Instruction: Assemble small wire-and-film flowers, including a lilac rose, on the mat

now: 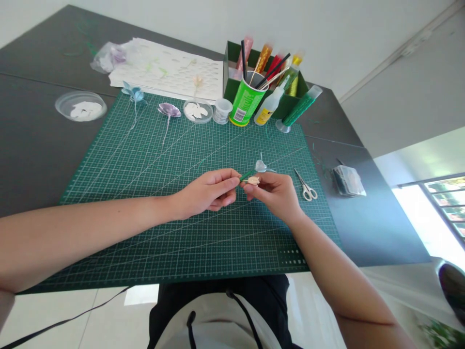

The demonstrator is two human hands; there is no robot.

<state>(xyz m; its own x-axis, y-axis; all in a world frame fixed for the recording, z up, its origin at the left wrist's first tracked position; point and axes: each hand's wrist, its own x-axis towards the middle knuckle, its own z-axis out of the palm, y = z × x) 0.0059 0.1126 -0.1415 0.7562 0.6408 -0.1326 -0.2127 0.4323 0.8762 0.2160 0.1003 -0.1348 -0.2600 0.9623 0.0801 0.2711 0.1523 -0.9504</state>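
Over the middle of the green cutting mat [174,257], my two hands meet at a small craft flower. My left hand [210,191] pinches a thin green strip [247,175] between thumb and forefinger. In the fingers of my right hand [278,194] is a small cream flower bud [253,181], its head facing right, the strip lying against its base. Just beyond the fingertips lies a pale blue-white flower piece [260,166] on the mat. White-handled scissors [308,191] rest to the right of my right hand.
Along the mat's far edge stand a green can of tools [245,104], a glue bottle [269,106], a tube of green material [300,109], a small tub [222,111] and a dish of white petals [198,111]. Blue [134,94] and lilac flowers [169,110] lie left. Clear packets [348,180] lie right.
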